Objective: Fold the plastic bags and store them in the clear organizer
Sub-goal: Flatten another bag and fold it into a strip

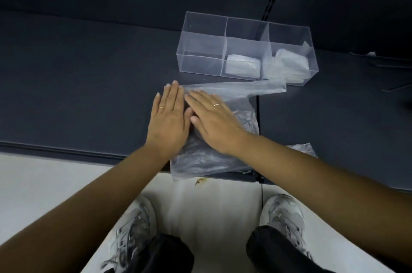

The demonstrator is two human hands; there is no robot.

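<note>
**Fingers, left** (pixel 171 96): straight, held together, laid flat; the tips lie at the far left corner of the plastic bag (pixel 200 159). Nothing is gripped.

**Fingers, right** (pixel 198 98): straight, slightly spread, pressed flat on the bag and angled toward the left fingers. Nothing is gripped.

**Left hand** (pixel 168 116): palm down, with a thin gold ring on one finger. It sits just beside the right hand, thumbs nearly meeting.

**Right hand** (pixel 214 121): palm down on the middle of the bag, with a matching ring.

**Plastic bag**: translucent, greyish and crinkled, lying flat on the dark table (pixel 89 94) under both palms.
- The near end hangs past the table's front edge.
- A long narrow strip runs from the far edge to the right and ends just in front of the clear organizer (pixel 198 63).

**Clear organizer**: see-through box with three compartments, standing on the table beyond the hands.
- Middle compartment: one folded bag (pixel 243 65), a compact whitish packet.
- Right compartment: looser folded plastic (pixel 289 63).

**Second sheet of plastic** (pixel 305 147): showing at the table edge behind the right forearm.

**Below the table**: pale floor (pixel 44 179), two grey-white trainers (pixel 133 223) and dark trouser legs.
</note>
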